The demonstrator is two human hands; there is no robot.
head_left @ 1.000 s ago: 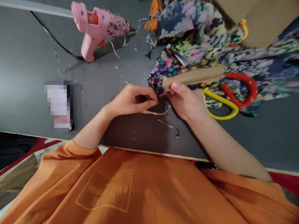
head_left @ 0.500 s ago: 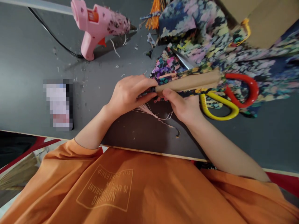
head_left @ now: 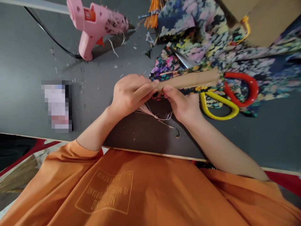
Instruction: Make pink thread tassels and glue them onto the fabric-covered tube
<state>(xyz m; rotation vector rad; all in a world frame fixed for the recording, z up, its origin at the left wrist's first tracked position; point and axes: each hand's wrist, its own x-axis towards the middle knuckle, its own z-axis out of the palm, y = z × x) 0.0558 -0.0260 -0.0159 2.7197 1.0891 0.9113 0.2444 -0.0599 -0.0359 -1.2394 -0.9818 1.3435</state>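
Note:
A long strip of brown cardboard edged with floral fabric [head_left: 190, 80] lies slanted between my hands. My left hand [head_left: 131, 94] is closed on its left end, thumb and fingers pinching the fabric there. My right hand [head_left: 185, 105] grips the strip from below, its thumb pressed on the cardboard near that same end. Behind the strip, scissors with one red handle [head_left: 252, 89] and one yellow handle [head_left: 219, 116] rest on floral fabric [head_left: 202, 25]; their blade tip [head_left: 181, 58] shows above the strip. A pale pink tassel [head_left: 147, 110] with a thin cord lies below my hands.
A pink glue gun [head_left: 94, 28] with a black cord lies at the upper left. A phone with a blurred screen [head_left: 57, 105] is on the grey table [head_left: 94, 75] at left. An orange tassel [head_left: 152, 15] and brown cardboard [head_left: 265, 25] lie at the back. Glue scraps dot the tabletop.
My left fingers have closed down over the strip's left end, where they were spread slightly apart before. The whole view has shifted a little; the tools stay in place.

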